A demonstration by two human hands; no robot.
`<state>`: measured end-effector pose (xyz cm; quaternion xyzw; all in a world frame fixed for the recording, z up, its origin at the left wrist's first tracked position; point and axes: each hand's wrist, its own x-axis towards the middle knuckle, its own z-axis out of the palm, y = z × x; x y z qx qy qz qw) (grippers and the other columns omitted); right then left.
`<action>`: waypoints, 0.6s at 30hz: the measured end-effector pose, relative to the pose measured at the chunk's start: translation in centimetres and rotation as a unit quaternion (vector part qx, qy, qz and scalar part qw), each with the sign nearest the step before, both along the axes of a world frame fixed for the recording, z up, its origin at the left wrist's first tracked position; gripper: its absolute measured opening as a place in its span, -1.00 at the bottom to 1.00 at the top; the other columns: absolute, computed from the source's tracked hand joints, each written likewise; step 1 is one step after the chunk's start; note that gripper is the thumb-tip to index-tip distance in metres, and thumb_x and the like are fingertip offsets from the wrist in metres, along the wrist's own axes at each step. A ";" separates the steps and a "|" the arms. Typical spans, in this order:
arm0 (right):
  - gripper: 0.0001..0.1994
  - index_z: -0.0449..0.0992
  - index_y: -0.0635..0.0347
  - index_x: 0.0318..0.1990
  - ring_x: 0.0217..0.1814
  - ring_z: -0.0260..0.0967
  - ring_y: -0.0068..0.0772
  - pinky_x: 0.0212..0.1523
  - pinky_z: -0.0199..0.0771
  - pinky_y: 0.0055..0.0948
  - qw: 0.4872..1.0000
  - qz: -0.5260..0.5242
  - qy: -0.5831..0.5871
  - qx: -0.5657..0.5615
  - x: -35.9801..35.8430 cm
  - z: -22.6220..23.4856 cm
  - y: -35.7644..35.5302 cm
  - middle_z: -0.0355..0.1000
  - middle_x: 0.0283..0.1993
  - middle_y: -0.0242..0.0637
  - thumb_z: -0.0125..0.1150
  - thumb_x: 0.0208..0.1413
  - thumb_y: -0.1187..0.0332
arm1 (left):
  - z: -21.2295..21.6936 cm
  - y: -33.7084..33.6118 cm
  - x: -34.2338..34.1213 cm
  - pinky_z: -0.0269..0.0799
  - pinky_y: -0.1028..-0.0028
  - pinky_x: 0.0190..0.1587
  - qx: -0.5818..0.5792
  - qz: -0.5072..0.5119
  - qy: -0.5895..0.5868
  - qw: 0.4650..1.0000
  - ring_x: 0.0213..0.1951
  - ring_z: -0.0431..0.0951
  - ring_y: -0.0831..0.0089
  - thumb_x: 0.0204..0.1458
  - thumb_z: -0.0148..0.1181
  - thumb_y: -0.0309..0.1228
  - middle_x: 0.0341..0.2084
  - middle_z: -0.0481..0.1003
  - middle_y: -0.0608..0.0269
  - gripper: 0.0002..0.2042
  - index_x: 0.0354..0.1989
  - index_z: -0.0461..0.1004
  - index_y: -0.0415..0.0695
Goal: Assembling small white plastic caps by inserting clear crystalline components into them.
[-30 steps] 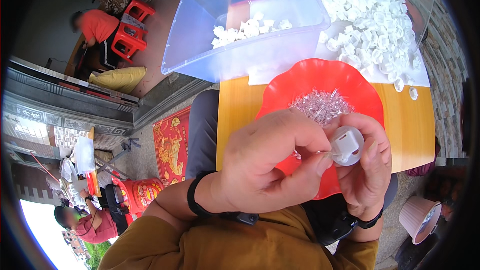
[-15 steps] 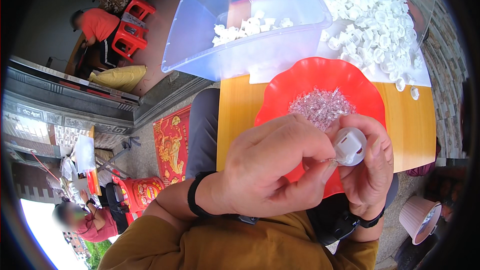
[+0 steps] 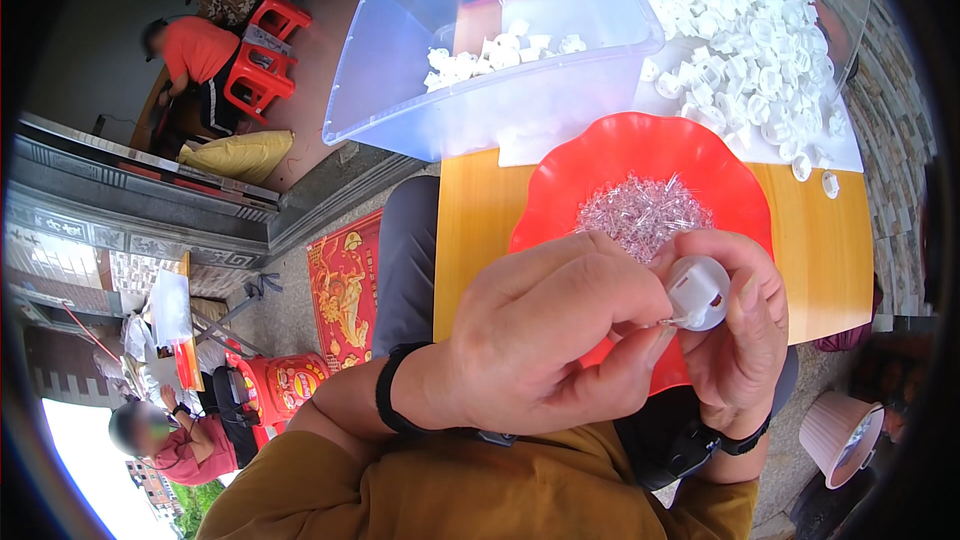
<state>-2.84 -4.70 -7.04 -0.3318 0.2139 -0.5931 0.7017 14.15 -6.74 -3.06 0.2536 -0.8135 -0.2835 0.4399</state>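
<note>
My right hand holds a round white plastic cap with a raised boxy middle and a small slot, its fingers curled around the rim. Thumb and forefinger of my left hand pinch a thin, clear, wire-like piece against the cap's lower left edge. How far that piece reaches into the cap is hard to make out. Both hands are over the near part of a red scalloped bowl, in which a heap of thin clear pieces lies.
Beyond the bowl stands a translucent plastic bin with some white caps inside. A large pile of white caps covers the table's far right. The wooden table ends at my knees. A pink bucket is at lower right; other people sit at left.
The white cap has tilted slightly between my fingers. Otherwise both hands keep nearly the same place and grip.
</note>
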 end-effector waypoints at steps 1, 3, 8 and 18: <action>-0.54 0.35 0.45 -0.05 -0.17 0.44 -0.30 -0.12 0.46 -0.40 1.000 -0.002 0.004 0.001 0.0 0.0 0.0 0.42 -0.17 0.05 0.09 0.10 0.15 | 0.0 0.0 0.0 0.38 0.49 -0.40 0.001 0.003 0.003 1.000 -0.46 0.45 0.38 -0.22 0.15 -0.68 -0.50 0.44 0.16 -0.79 -0.33 0.38 -0.28; -0.54 0.36 0.45 -0.05 -0.16 0.43 -0.31 -0.10 0.44 -0.41 1.000 -0.004 0.007 0.002 0.0 0.0 0.0 0.42 -0.18 0.04 0.09 0.10 0.16 | 0.0 0.1 -0.1 0.38 0.48 -0.40 0.003 0.005 0.005 1.000 -0.46 0.45 0.38 -0.22 0.14 -0.69 -0.50 0.44 0.16 -0.78 -0.33 0.38 -0.28; -0.55 0.37 0.44 -0.05 -0.15 0.42 -0.35 -0.07 0.39 -0.43 1.000 -0.001 0.012 0.002 0.0 -0.1 0.0 0.43 -0.17 0.01 0.10 0.09 0.16 | 0.1 0.0 -0.1 0.39 0.46 -0.39 -0.008 0.009 0.001 1.000 -0.46 0.45 0.35 -0.26 0.16 -0.70 -0.50 0.44 0.17 -0.75 -0.32 0.38 -0.27; -0.57 0.40 0.42 -0.07 -0.11 0.40 -0.35 -0.04 0.34 -0.42 0.997 -0.033 0.058 -0.030 -0.2 -0.1 0.1 0.44 -0.16 -0.06 0.11 0.08 0.18 | 0.0 0.1 -0.5 0.40 0.41 -0.45 -0.055 0.026 -0.015 0.998 -0.53 0.45 0.31 -0.31 0.18 -0.71 -0.52 0.42 0.13 -0.72 -0.33 0.38 -0.27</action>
